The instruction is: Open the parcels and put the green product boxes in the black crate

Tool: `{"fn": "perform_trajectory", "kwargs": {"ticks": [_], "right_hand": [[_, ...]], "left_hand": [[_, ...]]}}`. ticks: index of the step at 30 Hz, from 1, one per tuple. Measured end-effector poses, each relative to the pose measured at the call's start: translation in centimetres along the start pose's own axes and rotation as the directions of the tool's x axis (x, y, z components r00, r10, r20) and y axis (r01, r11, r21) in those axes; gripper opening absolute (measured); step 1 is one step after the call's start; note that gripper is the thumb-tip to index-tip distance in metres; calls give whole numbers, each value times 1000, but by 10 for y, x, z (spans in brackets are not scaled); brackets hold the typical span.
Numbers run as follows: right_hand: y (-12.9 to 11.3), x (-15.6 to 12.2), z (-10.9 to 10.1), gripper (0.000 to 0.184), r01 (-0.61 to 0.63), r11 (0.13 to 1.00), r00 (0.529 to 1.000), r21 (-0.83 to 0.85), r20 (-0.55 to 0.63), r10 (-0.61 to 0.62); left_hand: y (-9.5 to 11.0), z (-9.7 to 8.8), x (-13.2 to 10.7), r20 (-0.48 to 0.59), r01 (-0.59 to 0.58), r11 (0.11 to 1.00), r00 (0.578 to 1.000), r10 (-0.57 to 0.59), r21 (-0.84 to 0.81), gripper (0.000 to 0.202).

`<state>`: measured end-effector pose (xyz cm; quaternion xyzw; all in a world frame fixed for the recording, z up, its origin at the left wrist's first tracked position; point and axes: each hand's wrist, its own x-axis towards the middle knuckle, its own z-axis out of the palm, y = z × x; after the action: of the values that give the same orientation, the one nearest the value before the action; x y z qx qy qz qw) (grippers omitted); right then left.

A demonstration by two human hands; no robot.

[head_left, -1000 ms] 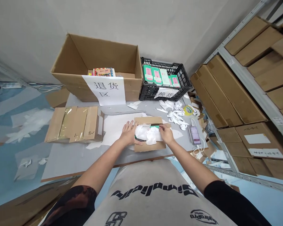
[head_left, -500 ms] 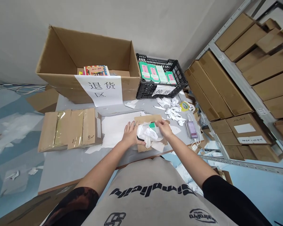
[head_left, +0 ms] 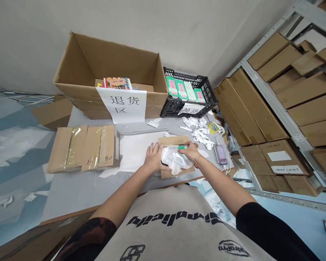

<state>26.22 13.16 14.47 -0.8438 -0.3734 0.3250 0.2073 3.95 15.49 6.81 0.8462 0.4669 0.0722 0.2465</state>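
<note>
A partly wrapped package lies on an opened piece of brown cardboard near the table's front edge. Crumpled white wrapping paper covers most of it, and a green box peeks out at its upper right. My left hand rests against the package's left side, fingers spread and thumb along the near side. At the right side, my right hand has its fingers closed on the white paper beside the green part. What lies under the paper is mostly hidden.
Behind stand a large carton with a paper sign and a black crate of green boxes. Taped cartons sit at left. Paper scraps, a tape roll and a purple device lie right, beside loaded shelves.
My right hand's fingers have shifted over the green part, and less of it shows. The white paper has changed shape. The whole view has moved slightly; my left hand stays at the package's left side.
</note>
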Motion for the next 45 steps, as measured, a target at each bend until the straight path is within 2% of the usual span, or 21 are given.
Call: {"fn": "perform_trajectory", "kwargs": {"ticks": [5,9,12,14,17,20,23,25,27,30,32,34,36,38,42,45], "right_hand": [[-10,-1,-43,59,160,982,985,-102,-47,-166],[-23,-5,-63,55,253,967,967,-12,-31,-253],[-34,-10,-65,53,288,950,954,121,53,-296],[-42,-12,-66,49,335,928,920,165,154,-360],[-55,-10,-76,46,480,870,819,110,298,-490],[-70,-3,-94,47,660,751,678,22,412,-609],[-84,6,-110,45,800,600,541,3,430,-723],[-90,13,-118,44,844,537,488,11,402,-775],[-92,20,-126,45,855,517,475,29,352,-806],[-85,32,-143,47,850,519,488,97,228,-842],[-74,39,-157,49,837,527,506,149,158,-848],[-59,44,-166,52,808,557,538,190,146,-830],[-42,45,-165,52,775,598,566,205,197,-801],[-28,43,-150,50,766,619,565,175,276,-777],[-13,39,-98,44,833,552,503,30,376,-778],[-13,40,-80,41,851,525,486,-22,415,-769]], "left_hand": [[4,-3,-7,-56,11,1000,998,-11,-9,138],[10,-7,-14,-72,75,996,994,-78,-38,133],[12,-8,-17,-84,102,993,991,-106,-56,132],[12,-7,-17,-86,97,994,991,-102,-59,133],[12,-6,-16,-74,94,994,992,-98,-54,135],[11,-7,-15,-64,115,992,991,-118,-51,132],[11,-8,-13,-51,120,992,991,-122,-37,127],[12,-10,-12,-42,121,992,992,-122,-26,128],[13,-12,-12,-36,129,991,991,-129,-22,131],[15,-15,-12,-30,131,991,991,-132,-29,136],[15,-16,-10,-30,124,992,992,-125,-27,138],[15,-17,-7,-30,121,992,992,-122,-20,139],[14,-18,-2,-23,123,992,992,-123,-6,139],[14,-19,5,-11,124,992,992,-124,20,140],[15,-22,21,4,115,990,993,-116,81,139],[15,-24,32,12,99,991,995,-101,90,138]]}}
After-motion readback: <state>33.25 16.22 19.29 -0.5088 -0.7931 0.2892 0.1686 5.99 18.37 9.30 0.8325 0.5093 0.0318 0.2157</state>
